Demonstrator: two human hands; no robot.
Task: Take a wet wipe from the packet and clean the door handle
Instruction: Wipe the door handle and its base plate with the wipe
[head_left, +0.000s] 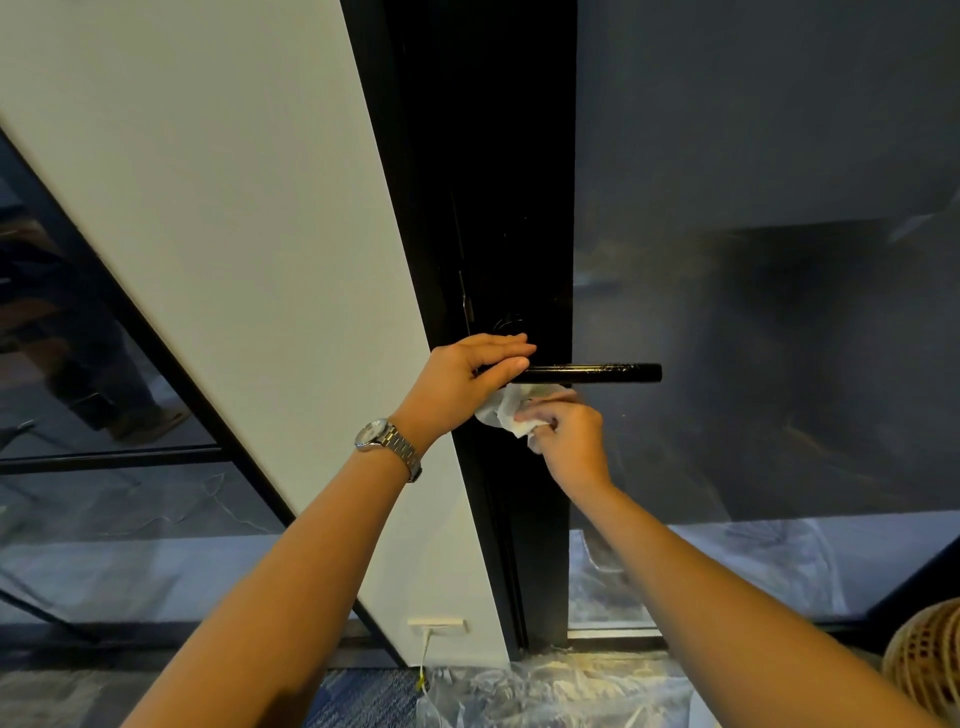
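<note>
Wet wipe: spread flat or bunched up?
Bunched up: the wet wipe sits crumpled in the right hand, under the door handle.

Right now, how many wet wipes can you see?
1. A crumpled white wet wipe is gripped by the right hand just below the black door handle. The packet is out of view, so more may be hidden.

Dim, wide-angle warp, blurred right fingers (550, 399)
</note>
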